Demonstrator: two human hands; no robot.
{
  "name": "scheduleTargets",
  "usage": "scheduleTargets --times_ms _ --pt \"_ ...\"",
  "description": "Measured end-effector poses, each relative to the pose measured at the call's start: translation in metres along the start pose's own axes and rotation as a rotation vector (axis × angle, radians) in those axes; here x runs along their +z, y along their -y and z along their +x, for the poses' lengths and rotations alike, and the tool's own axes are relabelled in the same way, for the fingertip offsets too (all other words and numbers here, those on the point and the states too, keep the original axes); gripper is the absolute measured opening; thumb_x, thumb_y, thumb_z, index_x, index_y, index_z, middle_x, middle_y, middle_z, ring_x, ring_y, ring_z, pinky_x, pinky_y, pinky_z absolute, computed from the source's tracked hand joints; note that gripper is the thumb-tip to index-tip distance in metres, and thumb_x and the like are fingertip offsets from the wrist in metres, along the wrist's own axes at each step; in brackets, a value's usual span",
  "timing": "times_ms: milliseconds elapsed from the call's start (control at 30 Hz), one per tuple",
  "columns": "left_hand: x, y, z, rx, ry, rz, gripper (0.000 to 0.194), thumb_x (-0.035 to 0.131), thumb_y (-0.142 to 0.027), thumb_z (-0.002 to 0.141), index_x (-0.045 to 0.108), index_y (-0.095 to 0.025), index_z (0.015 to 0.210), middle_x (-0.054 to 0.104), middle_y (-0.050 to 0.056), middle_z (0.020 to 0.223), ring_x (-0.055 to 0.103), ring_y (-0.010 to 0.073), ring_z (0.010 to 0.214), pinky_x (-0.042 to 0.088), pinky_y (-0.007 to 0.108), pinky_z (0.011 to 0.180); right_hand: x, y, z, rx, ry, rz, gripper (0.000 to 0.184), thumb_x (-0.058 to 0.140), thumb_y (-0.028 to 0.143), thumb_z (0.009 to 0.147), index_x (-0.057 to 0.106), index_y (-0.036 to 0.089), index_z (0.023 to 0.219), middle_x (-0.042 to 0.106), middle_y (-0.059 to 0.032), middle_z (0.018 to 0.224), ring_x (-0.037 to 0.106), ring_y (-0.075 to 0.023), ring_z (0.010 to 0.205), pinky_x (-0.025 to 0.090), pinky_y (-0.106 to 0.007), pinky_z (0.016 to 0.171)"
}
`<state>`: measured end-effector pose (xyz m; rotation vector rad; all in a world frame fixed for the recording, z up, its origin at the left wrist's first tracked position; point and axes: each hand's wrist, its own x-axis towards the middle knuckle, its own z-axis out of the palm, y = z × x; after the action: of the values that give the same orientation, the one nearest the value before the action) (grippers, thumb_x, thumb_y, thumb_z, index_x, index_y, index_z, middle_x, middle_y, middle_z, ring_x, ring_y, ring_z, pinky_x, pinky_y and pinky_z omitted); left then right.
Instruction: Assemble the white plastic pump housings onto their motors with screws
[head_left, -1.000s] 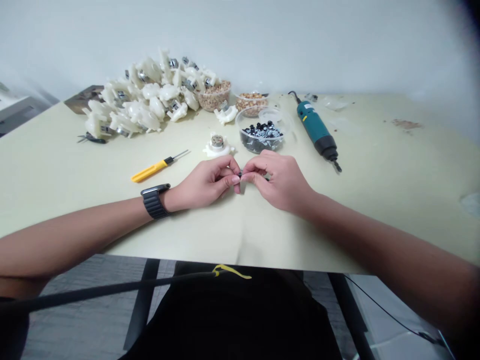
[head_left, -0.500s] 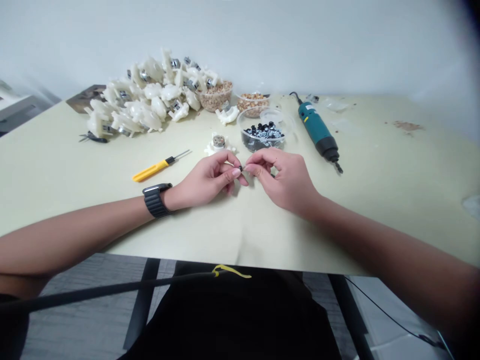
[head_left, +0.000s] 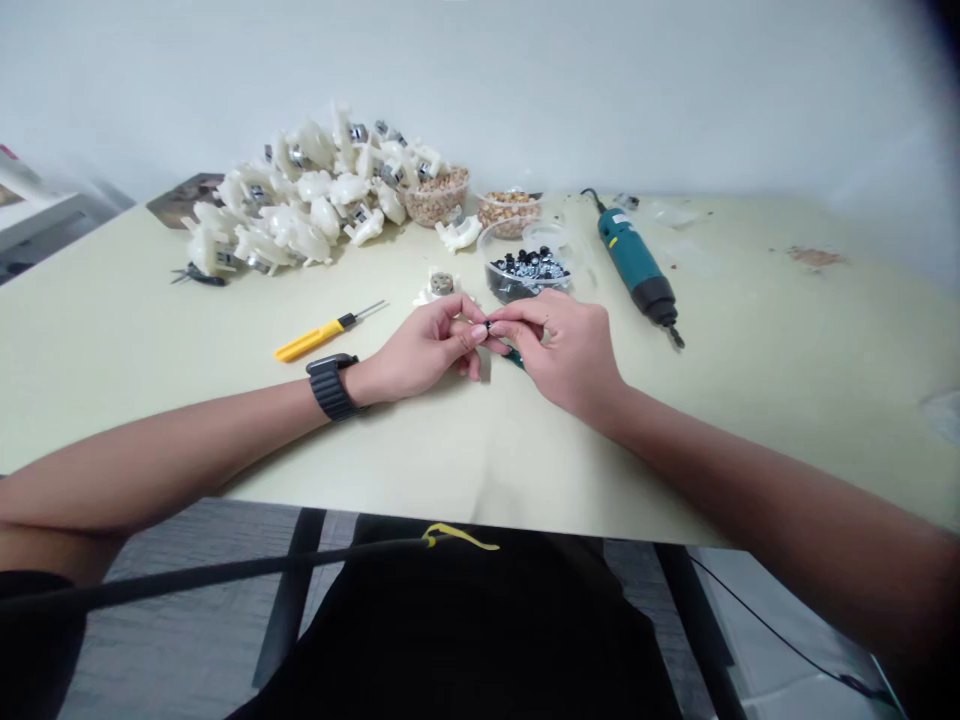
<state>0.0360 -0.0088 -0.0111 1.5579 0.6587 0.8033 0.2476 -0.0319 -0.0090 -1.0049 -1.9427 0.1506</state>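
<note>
- That left hand (head_left: 427, 348) pinches a small dark part (head_left: 487, 325) between thumb and forefinger tips.
- The right hand's (head_left: 576, 345) fingertips meet its right side; whether they grip it, I can't tell.

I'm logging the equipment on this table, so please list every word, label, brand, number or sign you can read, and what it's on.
No text can be read.
White rectangular label on the teal-and-black cylindrical power tool: too small and blurred to read.
Small yellow rectangular sticker on the same tool: too small to tell whether it bears text.
</note>
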Motion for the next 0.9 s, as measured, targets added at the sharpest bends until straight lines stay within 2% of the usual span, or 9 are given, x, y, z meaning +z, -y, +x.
scheduleTargets --times_ms 233,400,500,633,900 --pt "0.002 -0.001 0.0 0.033 0.013 0.017 0.048 0.079 -0.059 0.095 0.054 -0.019 0.099 0.078 0.001 0.075 0.072 0.0116 0.063 0.057 0.024 0.063 0.002 -0.002 0.0 -0.008 -0.023 -0.002 0.02 0.069 0.017 0.099 0.085 0.022 0.087 0.075 -0.0011 0.076 0.06 -0.0169 0.071 0.047 -0.031 0.073" --pt "0.003 0.003 -0.001 0.108 -0.035 0.126 0.044 0.076 -0.056 0.098 0.052 -0.019 0.098 0.079 0.005 0.081 0.069 0.0107 0.06 0.057 0.023 0.059 0.0 0.001 0.0 -0.051 -0.029 0.015 0.02 0.071 0.013 0.097 0.084 0.019 0.084 0.076 -0.0014 0.075 0.061 -0.0162 0.07 0.046 -0.031 0.072" --pt "0.004 0.006 -0.002 0.199 -0.076 0.264 0.033 0.073 -0.043 0.102 0.05 -0.021 0.096 0.081 0.006 0.086 0.066 0.0095 0.055 0.053 0.022 0.054 0.0 0.005 -0.001 0.012 -0.019 0.043 0.018 0.073 0.012 0.095 0.085 0.02 0.084 0.076 -0.0003 0.075 0.06 -0.0155 0.068 0.045 -0.03 0.071" --pt "0.005 0.005 -0.005 0.312 -0.15 0.465 0.02 0.07 -0.029 0.101 0.053 -0.021 0.094 0.08 0.003 0.081 0.064 0.0087 0.053 0.05 0.021 0.052 -0.001 0.008 -0.001 0.065 -0.013 0.056 0.014 0.075 0.015 0.094 0.086 0.02 0.088 0.077 -0.0012 0.077 0.062 -0.0162 0.069 0.046 -0.031 0.072" --pt "0.005 0.004 -0.006 0.377 -0.17 0.515 0.02 0.065 -0.034 0.105 0.052 -0.022 0.097 0.081 0.003 0.084 0.068 0.0105 0.055 0.053 0.022 0.052 -0.004 0.015 -0.001 0.192 0.024 0.199 0.017 0.073 0.023 0.096 0.083 0.019 0.083 0.078 -0.0006 0.075 0.058 -0.0134 0.062 0.044 -0.03 0.067"
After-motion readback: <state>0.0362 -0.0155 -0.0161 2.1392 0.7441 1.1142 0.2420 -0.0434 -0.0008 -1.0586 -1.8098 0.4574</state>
